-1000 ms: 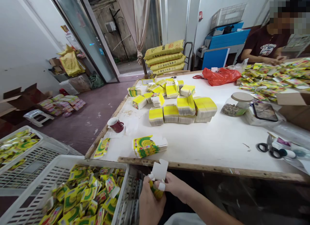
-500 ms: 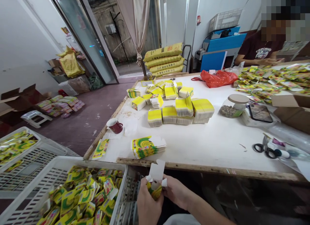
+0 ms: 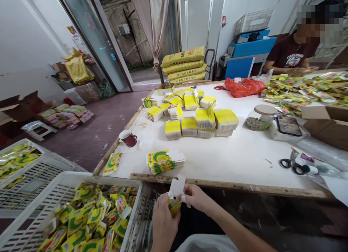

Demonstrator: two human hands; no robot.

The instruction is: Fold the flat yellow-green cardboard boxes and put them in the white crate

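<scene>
My left hand is wrapped round a small yellow-and-green carton below the table's near edge. The carton's white end flap stands up, and its end looks open. My right hand pinches the right side of the carton at the flaps; its fingertips are partly hidden. Just beyond, a stack of flattened cartons lies on the white table. To the left, a white plastic crate holds many filled yellow cartons.
More carton bundles stand mid-table. A mug sits at the left edge. Scissors, a jar and a phone lie right. A co-worker sits behind a packet heap. Another crate stands left.
My right hand has moved up to the carton's upright flap, with its fingers now beside it. The carton has shifted slightly and the camera view has moved a little.
</scene>
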